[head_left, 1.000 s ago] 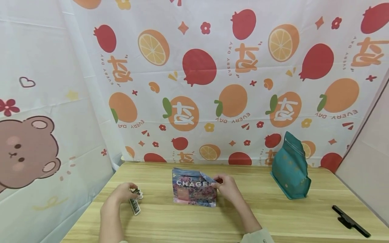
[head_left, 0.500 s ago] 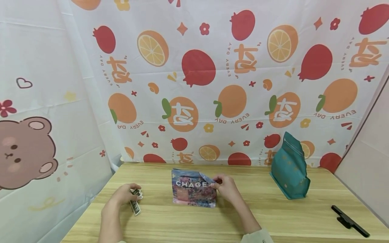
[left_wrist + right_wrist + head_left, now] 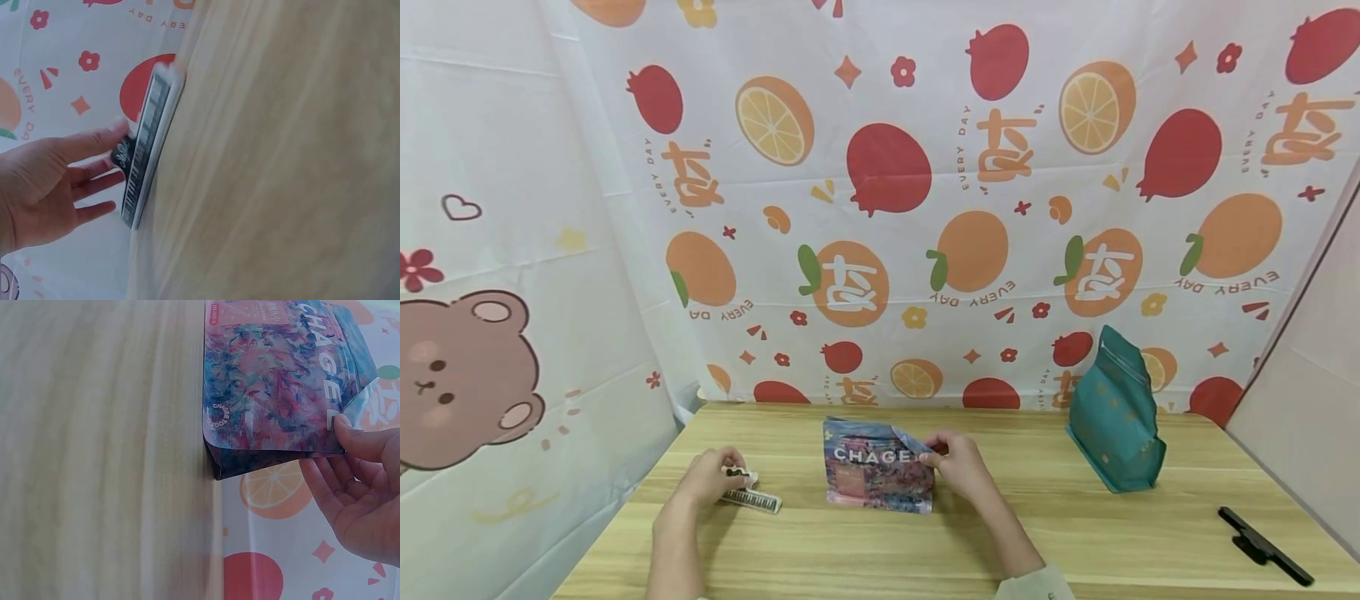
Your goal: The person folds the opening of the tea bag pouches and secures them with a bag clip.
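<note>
Left hand (image 3: 707,479): fingertips pinch the dark head of a piano-key bag clip (image 3: 751,497), which lies flat on the wooden table (image 3: 880,550), left of centre. Clip is a narrow white strip printed with black keys.

Right hand (image 3: 958,467): thumb and fingers pinch the folded upper right corner of a standing pouch (image 3: 877,475), mid-table. Pouch is glossy, mottled blue and pink; white lettering reads "CHAGE", with a small round seal too small to read.

Teal pouch (image 3: 1116,421) stands well to the right; black clip (image 3: 1264,546) lies near the right edge. Backdrop (image 3: 925,208) reads "EVERY DAY".
</note>
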`<state>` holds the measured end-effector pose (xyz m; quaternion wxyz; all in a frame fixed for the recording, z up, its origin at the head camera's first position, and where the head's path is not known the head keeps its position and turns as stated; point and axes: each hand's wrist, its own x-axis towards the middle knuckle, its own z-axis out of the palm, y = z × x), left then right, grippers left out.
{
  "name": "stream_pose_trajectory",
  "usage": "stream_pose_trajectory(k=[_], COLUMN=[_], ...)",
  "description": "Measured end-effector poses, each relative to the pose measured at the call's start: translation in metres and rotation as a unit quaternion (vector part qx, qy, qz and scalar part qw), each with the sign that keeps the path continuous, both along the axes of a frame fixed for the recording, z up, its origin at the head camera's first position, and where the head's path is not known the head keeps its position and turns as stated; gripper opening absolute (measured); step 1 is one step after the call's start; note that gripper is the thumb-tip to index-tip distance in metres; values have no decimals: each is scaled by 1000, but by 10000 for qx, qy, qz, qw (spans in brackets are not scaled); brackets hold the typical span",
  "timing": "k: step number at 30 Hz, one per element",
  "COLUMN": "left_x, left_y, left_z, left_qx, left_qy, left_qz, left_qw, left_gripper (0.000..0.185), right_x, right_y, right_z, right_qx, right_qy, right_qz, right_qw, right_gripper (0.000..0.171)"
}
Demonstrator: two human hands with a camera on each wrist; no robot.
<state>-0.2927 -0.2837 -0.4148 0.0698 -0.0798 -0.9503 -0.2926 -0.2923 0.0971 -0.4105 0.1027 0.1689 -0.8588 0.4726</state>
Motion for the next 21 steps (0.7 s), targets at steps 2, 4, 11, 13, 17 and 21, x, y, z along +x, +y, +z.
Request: stream_pose_trajectory(k=[2, 4, 11, 13, 17, 21], left_x=[0, 0, 1, 1, 1, 0], left_y=[-1, -2, 1, 2, 4, 5], left_z=[0, 1, 4, 4, 3, 2], left_qx=[-23, 34, 212, 307, 491, 596], left_qy=[153, 144, 10, 31, 24, 9], left_qz=[-42, -36, 80, 52, 27, 12], left_qw=[9999, 9999, 9997, 9995, 9988, 9982], left_gripper=[18, 17, 16, 17, 20, 25], right_x=[0, 0, 0, 1, 1, 1], right_y=[0, 0, 1, 1, 0, 1], right_z=[0, 0, 0, 0, 0, -1], right_qx=[-5, -5, -6, -12, -26, -10], right_qy=[-14, -21, 1, -6, -3, 20], right_qz=[2, 5, 17, 25, 49, 57], right_qw=[10000, 10000, 10000, 10000, 10000, 10000], right_gripper=[3, 4, 3, 3, 4, 3])
